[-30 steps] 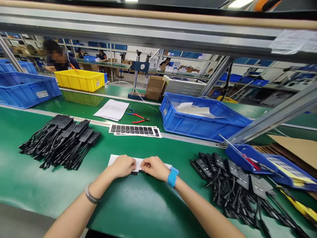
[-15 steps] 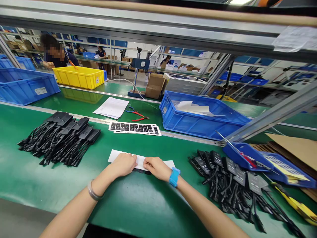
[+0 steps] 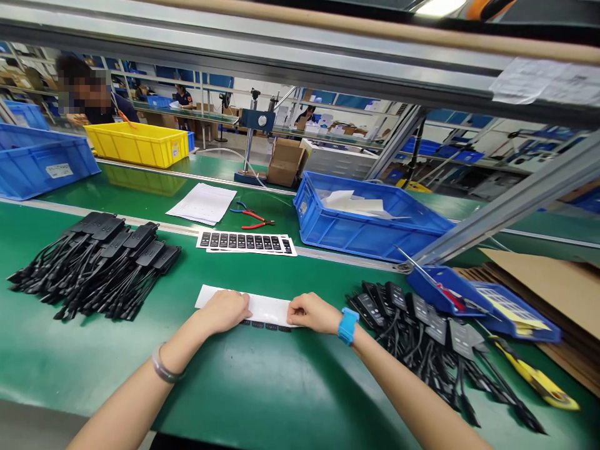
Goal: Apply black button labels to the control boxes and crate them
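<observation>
My left hand (image 3: 224, 311) rests on the left part of a white label backing strip (image 3: 265, 307) lying on the green belt, fingers curled down on it. My right hand (image 3: 313, 312), with a blue wristband, pinches the strip's right end. A row of small black labels (image 3: 265, 325) shows along the strip's near edge between the hands. A pile of black cable adapters (image 3: 100, 262) lies to the left. Another pile of labelled adapters (image 3: 422, 337) lies to the right.
Label sheets (image 3: 246, 242), white papers (image 3: 202, 204) and red-handled pliers (image 3: 250, 217) lie beyond the strip. A blue bin (image 3: 370, 234) stands behind right, blue trays (image 3: 473, 297) and cardboard (image 3: 548, 281) far right, a yellow knife (image 3: 534, 375). Another person sits behind a yellow bin (image 3: 138, 145).
My right hand has slid to the right along the strip, away from my left hand, uncovering more of the white backing and black labels. The view has shifted slightly right.
</observation>
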The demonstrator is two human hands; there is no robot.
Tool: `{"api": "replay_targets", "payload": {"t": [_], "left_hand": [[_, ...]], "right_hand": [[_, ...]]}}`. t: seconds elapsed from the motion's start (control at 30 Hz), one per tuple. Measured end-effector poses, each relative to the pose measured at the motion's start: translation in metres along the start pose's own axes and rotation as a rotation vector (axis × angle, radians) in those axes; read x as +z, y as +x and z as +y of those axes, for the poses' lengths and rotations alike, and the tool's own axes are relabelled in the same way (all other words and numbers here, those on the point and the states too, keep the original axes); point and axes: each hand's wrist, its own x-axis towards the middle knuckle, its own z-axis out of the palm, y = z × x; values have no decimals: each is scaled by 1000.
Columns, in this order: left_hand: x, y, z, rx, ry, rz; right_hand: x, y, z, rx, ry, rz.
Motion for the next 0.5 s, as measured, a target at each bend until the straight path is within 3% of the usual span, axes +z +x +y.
{"api": "replay_targets", "payload": {"t": [0.1,0.27,0.5], "left_hand": [[1,0,0,1,-2,-2],[-1,0,-1,3,-14,-16],[-2,1,-1,-2,-34,-31]], "right_hand": [[-1,-3,4,7,-22,40],[-7,-13,14,-20,-15,-31],[-9,-20,27,38,-1,-29]]}}
